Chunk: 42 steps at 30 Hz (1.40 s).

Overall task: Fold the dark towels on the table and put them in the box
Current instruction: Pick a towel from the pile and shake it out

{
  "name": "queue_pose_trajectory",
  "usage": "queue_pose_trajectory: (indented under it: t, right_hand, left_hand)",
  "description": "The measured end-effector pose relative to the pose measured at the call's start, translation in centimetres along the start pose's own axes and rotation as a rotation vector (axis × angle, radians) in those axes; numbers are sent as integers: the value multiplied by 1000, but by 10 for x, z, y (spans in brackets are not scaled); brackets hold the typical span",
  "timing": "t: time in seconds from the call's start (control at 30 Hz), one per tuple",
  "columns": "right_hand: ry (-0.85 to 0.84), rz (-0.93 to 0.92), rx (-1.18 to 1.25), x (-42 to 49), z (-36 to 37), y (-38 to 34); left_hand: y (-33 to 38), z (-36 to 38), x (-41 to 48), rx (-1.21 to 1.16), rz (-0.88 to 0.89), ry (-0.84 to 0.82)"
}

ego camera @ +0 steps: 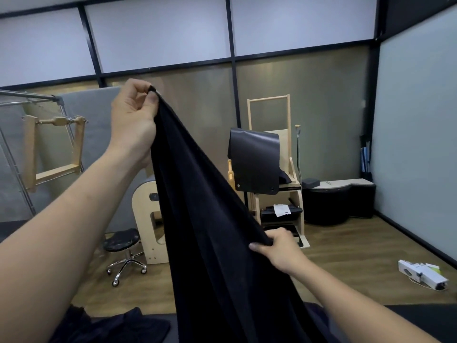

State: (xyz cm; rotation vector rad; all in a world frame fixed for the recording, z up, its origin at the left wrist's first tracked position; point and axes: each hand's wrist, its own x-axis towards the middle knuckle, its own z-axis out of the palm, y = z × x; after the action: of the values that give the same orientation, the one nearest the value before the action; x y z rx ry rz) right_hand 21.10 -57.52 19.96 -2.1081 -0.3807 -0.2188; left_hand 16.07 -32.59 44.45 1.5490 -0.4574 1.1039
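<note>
A dark towel (210, 231) hangs in the air in front of me, stretched on a slant from upper left to lower right. My left hand (133, 120) is raised high and pinches one corner between thumb and fingers. Lower down, my right hand (279, 248) grips the towel's edge. The towel's lower part drops out of the bottom of the view. More dark towels (111, 325) lie crumpled at the bottom left on the dark table (425, 320). No box is in view.
Past the table are a black rolling stool (122, 241), a wooden chair-like apparatus (274, 169) with a dark mat draped over it, a metal frame (32, 102) at the left, and a white carton (422, 274) on the wood floor at the right.
</note>
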Motion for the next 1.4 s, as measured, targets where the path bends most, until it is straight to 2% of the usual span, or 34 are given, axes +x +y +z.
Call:
queue_pose_trajectory:
  t: [0.07,0.13,0.17,0.23,0.33,0.4,0.5,0.7,0.93,1.1,1.2,1.4]
  right_hand:
    - [111,-24,14,11,-24,-11]
    - [241,-133,17,22,-52,-37]
    - [268,-215,21,26,-63,-57]
    - [271,-371,3,31,-77,-101]
    - [279,-529,-18,31,-88,-151]
    - [232,-554,-35,27,-94,-165]
    - [183,-550,-68,17,-98,-160]
    - [310,-419,-86,2,-86,-117]
    - [212,-192,-31,-3,-50,-77]
    - [189,-302,201,-2,-36,-109]
    - [241,-304,101,3,-32,-129]
    - [91,-15,-207,-8,11,-128]
  left_hand:
    - [-9,-8,1,33,-98,122]
    - [-17,-7,-4,98,-237,141]
    - [-19,-1,-10,130,-304,72]
    - [-19,17,-29,146,-349,-173]
    - [-19,46,-60,483,-137,-663]
    - [-20,57,-65,606,-43,-794]
    - [-22,57,-54,444,-66,-725]
    - [-9,69,-37,351,8,-580]
    - [9,67,5,286,64,-337]
    - [18,66,27,359,89,-331]
    - [19,57,39,395,82,-251]
    - [27,30,61,527,76,-47]
